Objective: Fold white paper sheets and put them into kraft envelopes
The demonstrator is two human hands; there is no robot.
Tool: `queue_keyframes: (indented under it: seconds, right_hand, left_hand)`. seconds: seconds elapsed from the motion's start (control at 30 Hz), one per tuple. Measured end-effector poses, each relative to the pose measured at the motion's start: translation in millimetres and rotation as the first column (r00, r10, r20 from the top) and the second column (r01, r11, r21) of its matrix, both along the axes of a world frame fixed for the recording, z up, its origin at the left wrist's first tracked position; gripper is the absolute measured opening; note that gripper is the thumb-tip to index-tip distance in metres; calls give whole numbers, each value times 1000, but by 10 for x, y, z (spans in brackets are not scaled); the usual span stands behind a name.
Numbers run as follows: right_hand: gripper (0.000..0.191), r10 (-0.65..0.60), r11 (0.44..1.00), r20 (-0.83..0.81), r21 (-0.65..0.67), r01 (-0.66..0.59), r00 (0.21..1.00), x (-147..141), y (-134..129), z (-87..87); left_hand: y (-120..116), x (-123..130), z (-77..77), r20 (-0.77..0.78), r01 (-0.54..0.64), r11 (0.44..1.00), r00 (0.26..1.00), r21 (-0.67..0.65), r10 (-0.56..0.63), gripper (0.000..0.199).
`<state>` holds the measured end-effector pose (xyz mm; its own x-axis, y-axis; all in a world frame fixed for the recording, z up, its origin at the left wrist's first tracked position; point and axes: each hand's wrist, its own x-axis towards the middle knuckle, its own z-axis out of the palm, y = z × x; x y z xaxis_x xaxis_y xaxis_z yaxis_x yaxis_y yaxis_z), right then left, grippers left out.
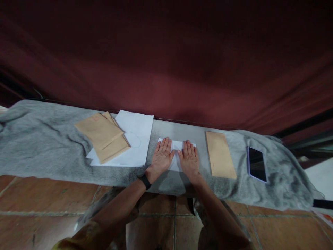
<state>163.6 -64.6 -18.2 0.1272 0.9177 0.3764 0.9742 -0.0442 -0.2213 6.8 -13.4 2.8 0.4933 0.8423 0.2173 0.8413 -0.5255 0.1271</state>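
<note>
A folded sheet of white paper (176,166) lies on the grey cloth in front of me. My left hand (161,157) rests flat on its left part, fingers stretched out and pointing away from me. On the right part lies my right hand (189,159), also flat with the fingers extended. The thumbs point toward each other, with a strip of paper showing between them. Both palms cover much of the sheet, so its outer edges are partly hidden. Neither hand grips anything.
Several brown envelopes (100,130) overlap white sheets (137,139) at the left. Right of my hands lie a brown envelope (220,154) and a phone (257,164) with a purple edge. Grey cloth (52,146) covers the narrow surface; a dark red backdrop (166,76) rises behind it.
</note>
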Motion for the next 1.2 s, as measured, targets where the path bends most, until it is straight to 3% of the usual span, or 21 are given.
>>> queue_keyframes:
  seconds: [0.57,0.7,0.87,1.2]
  right_hand:
    - [66,-40,999,90,4,40,995,392,-161,19]
    - [58,-93,992,31,-84,95,995,481,-109,180]
    - [48,-195,959,-34,-217,184,980,517,-64,402]
    - [42,-349,815,-115,-527,241,930,560,-31,587]
  left_hand:
    - [-84,-130,-26,19,-49,999,999,-12,49,73]
    - [-97,-109,24,2,-31,999,1000,-20,31,75]
    - [-137,-76,120,-51,72,997,996,16,-71,62]
    - [-158,0,120,-121,139,990,982,-37,-142,49]
